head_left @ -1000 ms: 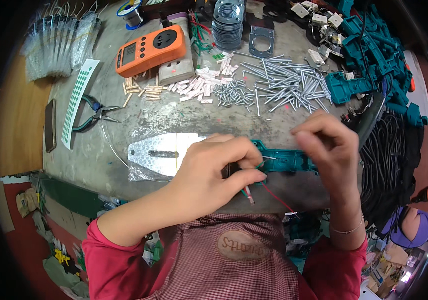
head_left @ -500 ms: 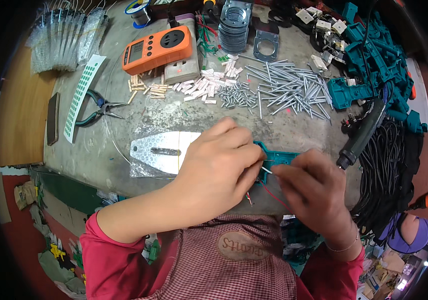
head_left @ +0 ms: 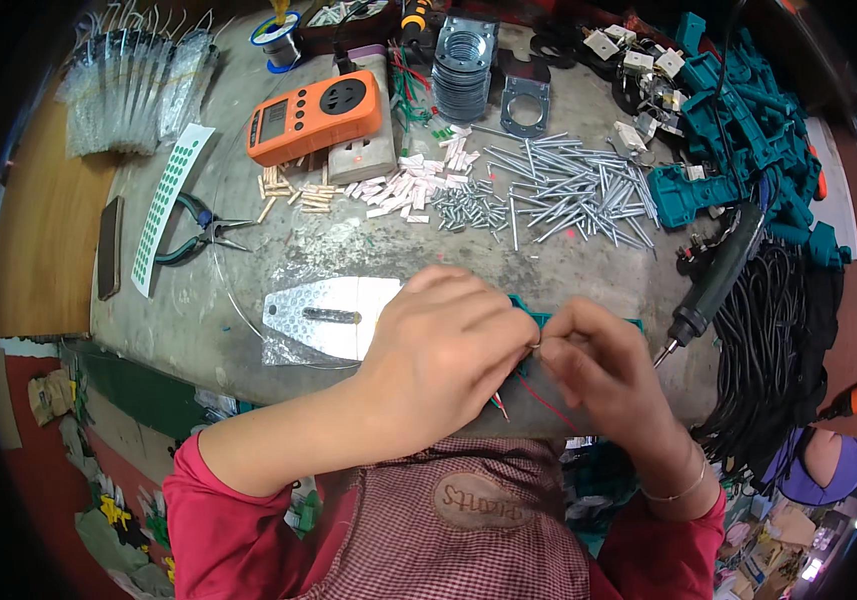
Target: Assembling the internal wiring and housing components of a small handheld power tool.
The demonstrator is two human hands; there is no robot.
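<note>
Fingertips of my left hand (head_left: 448, 345) and my right hand (head_left: 603, 370) almost meet in front of me, both pinched on a thin white wire (head_left: 536, 346) of which only a short bit shows. Beneath them lies a teal plastic housing (head_left: 634, 325), mostly covered by the hands. A red wire (head_left: 548, 403) runs from under my left fingers toward my right wrist. Short wire ends with green and white insulation (head_left: 499, 404) poke out below my left hand. Left of that hand is a flat metal plate (head_left: 333, 330) in bubble wrap.
Behind the hands are long screws (head_left: 578, 185), short screws (head_left: 468, 207) and an orange meter (head_left: 313, 118). Pliers (head_left: 203, 230) lie left. On the right are an electric screwdriver (head_left: 713, 275), black cables (head_left: 773, 340) and piled teal housings (head_left: 758, 120). A person in purple (head_left: 818, 470) is farther right.
My right fingertips have come closer to the left ones, and less of the white wire shows between them. The screwdriver's bit is now visible beside my right hand. The view has shifted slightly.
</note>
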